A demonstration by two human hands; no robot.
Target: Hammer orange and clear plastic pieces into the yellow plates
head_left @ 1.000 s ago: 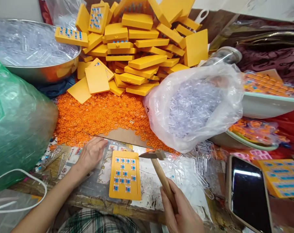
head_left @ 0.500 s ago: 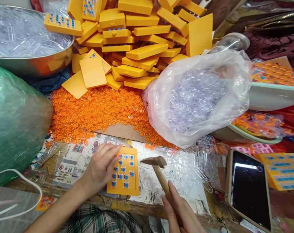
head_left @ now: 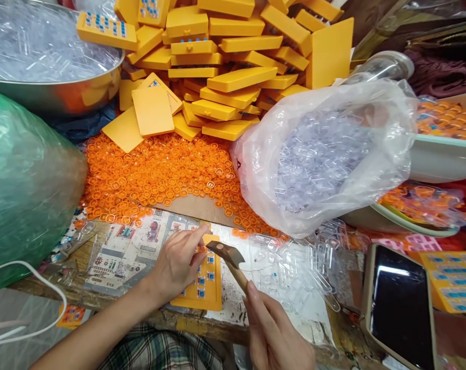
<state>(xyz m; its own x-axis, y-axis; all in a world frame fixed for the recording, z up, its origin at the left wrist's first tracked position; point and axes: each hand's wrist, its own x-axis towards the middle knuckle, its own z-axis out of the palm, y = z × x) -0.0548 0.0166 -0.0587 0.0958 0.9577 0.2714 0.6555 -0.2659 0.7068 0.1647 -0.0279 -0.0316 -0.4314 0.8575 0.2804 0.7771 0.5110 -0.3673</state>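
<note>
A small hammer with a wooden handle and dark metal head (head_left: 227, 253) is gripped in my right hand (head_left: 277, 329). Its head hangs over the upper right part of a yellow plastic panel (head_left: 213, 303), which lies flat on the worktop and carries rows of small blue-and-white pieces. My left hand (head_left: 179, 262) is over the panel's left side, with index finger stretched towards its top edge and thumb apart from it. That hand covers many of the pieces. Whether a small part sits under its fingertips cannot be made out.
Behind lie a heap of orange rings (head_left: 159, 174) and a pile of yellow cases (head_left: 240, 77). A bag of clear plastic parts (head_left: 252, 164) stands right of them. A green bag (head_left: 28, 190) is at left, a phone (head_left: 400, 303) at right, clear loops (head_left: 317, 272) nearby.
The hammer head has moved left and slightly up, from beside the panel to over it, along with my right hand. My left hand has shifted right across the panel. The view has turned slightly.
</note>
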